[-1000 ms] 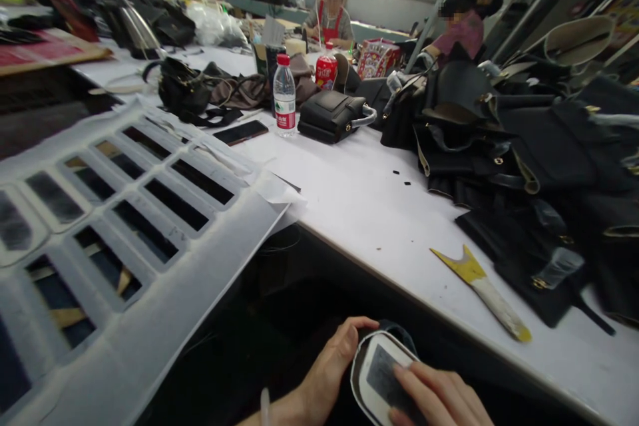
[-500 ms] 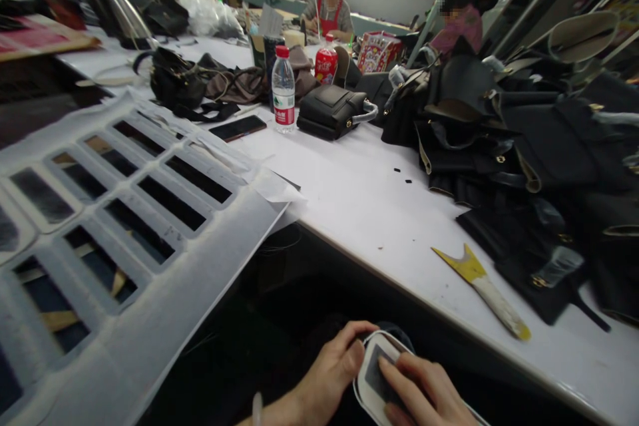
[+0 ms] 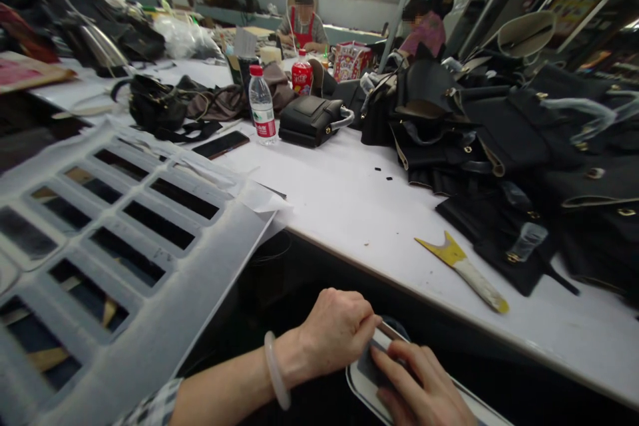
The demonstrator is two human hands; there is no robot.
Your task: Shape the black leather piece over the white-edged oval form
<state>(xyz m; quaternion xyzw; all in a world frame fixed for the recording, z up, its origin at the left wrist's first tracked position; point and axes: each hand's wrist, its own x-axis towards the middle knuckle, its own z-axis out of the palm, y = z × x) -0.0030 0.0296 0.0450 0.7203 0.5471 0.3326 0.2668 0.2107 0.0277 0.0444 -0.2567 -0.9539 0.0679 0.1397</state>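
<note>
A flat oval piece (image 3: 367,383), white-edged with a dark centre, is held low in the frame, below the near edge of the white table (image 3: 349,206) and in front of it. The left hand (image 3: 334,329) is closed over the upper left end of the piece, fingers curled and thumb pressed against its edge. A pale bangle (image 3: 276,371) is worn on the left wrist. The right hand (image 3: 424,389) is laid flat on the dark centre of the piece, fingers extended and pressed down rather than closed around anything. On the table, right of the hands, a yellow-and-white scraper tool (image 3: 462,269) is placed near the table edge, apart from both hands. A pile of black bags (image 3: 499,140) is stacked just behind it on the right. A grey cut-out sheet (image 3: 124,239) with rows of rectangular openings is spread to the left and overhangs the table edge. Farther back, a water bottle (image 3: 262,106), a small black handbag (image 3: 312,120) and a dark phone (image 3: 221,144) are placed close together, with a red can (image 3: 301,76) behind them. Two other people are seated at the far end of the room, well apart from the hands.
</note>
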